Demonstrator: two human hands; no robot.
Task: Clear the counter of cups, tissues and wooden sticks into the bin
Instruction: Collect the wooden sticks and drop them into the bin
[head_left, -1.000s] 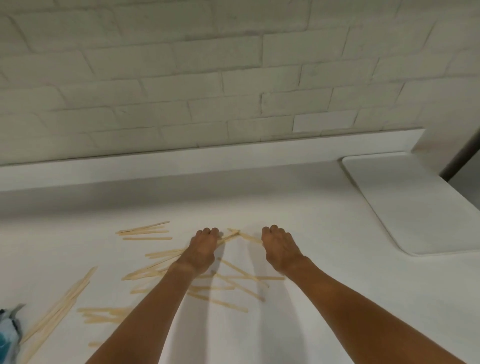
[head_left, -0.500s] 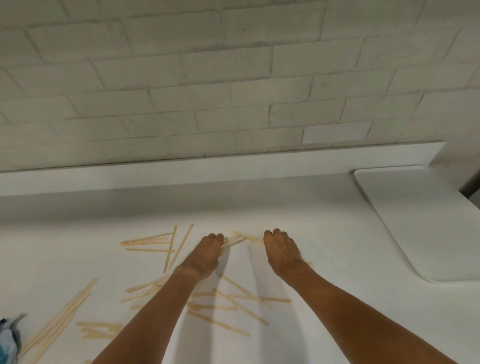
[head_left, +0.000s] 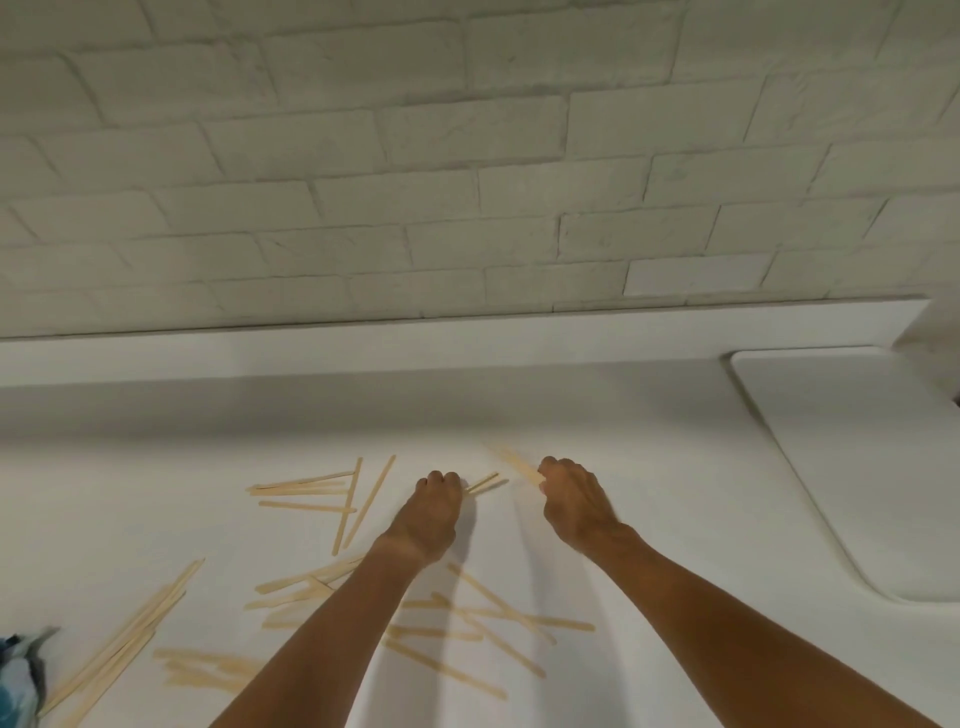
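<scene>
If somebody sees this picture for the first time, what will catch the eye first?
First, two bare forearms reach over the white counter: the left hand and the right hand each grip a few wooden sticks with curled fingers. Next, many loose sticks lie scattered and crossed on the counter, under and to the left of the arms. Behind it all stands a white brick wall.

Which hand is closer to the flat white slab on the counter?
Right. The right hand lies left of the white slab; the left hand is farther left, beyond it. Both hold wooden sticks.
</scene>
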